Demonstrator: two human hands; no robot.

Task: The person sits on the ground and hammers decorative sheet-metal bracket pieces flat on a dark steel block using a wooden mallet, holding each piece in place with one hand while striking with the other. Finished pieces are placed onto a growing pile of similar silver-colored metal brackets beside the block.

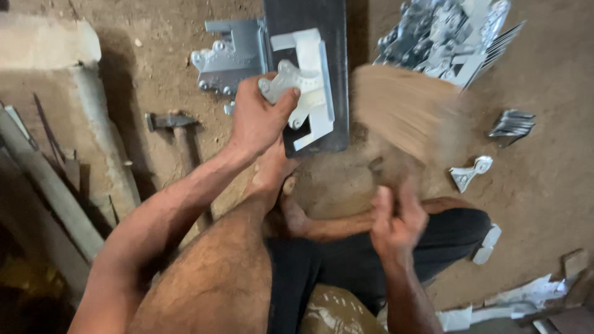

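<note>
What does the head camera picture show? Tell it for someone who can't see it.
Seen from above, a person sitting on a dirt floor presses a pale metal bracket onto a dark steel block with the left hand, while the right hand is blurred in motion. A hammer lies to the left, and a pile of metal parts sits at upper right.

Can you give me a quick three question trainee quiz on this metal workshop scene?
1. True or false: the left hand presses a metal bracket onto the dark plate.
2. What tool lies on the dirt floor left of that arm?
A. hammer B. saw C. drill
3. Which hand swings a blurred wooden block?

Key:
1. True
2. A
3. The right hand
</note>
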